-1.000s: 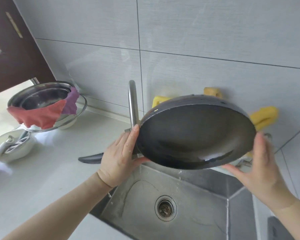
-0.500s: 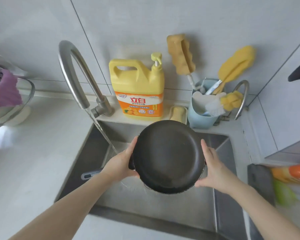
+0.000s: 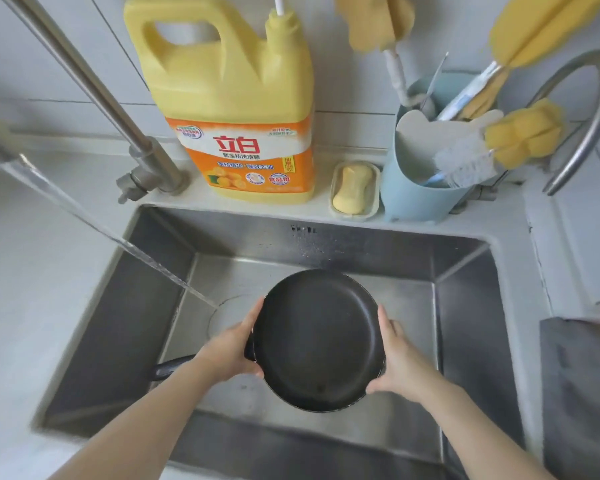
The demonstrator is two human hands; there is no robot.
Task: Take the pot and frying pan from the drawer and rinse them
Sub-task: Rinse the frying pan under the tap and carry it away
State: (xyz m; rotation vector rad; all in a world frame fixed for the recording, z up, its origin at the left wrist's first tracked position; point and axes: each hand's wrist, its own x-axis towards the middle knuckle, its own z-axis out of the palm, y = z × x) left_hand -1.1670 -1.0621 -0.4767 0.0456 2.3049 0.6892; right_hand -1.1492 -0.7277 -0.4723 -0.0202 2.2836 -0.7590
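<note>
The black frying pan (image 3: pixel 317 339) is held low inside the steel sink (image 3: pixel 326 237), its dark inside facing up at me. My left hand (image 3: pixel 229 351) grips the pan's left rim just above where its handle (image 3: pixel 168 368) sticks out to the left. My right hand (image 3: pixel 400 365) grips the right rim, fingers curled under it. Water streams from the faucet (image 3: pixel 94 84) and lands on the sink floor left of the pan. The pot is not in view.
On the sink's back ledge stand a yellow detergent jug (image 3: pixel 236 98), a soap dish (image 3: pixel 355 190) and a blue holder (image 3: pixel 423 188) full of brushes and sponges. A second curved tap (image 3: pixel 589 109) sits at the right. A dark board (image 3: pixel 582 393) lies on the right counter.
The pan has dropped from in front of the wall down into the sink, and my view has tilted down with it. Both hands kept their hold on the rim.
</note>
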